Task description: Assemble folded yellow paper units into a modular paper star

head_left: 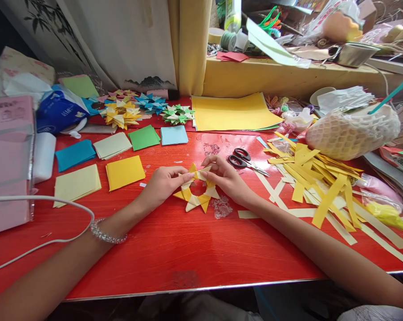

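Note:
A folded paper star ring (197,196) in yellow and cream lies on the red table (174,249), near its middle. My left hand (163,183) pinches the ring's upper left edge with closed fingers. My right hand (225,177) pinches its upper right part, fingers pressed together on the paper. A silver bracelet (106,234) sits on my left wrist. Both forearms reach in from the near edge.
Black-handled scissors (246,161) lie just right of my hands. Yellow and cream paper strips (316,187) spread to the right. Stacks of coloured paper squares (125,171) sit left. Finished stars (123,113) line the back. A white cable (47,200) loops at left.

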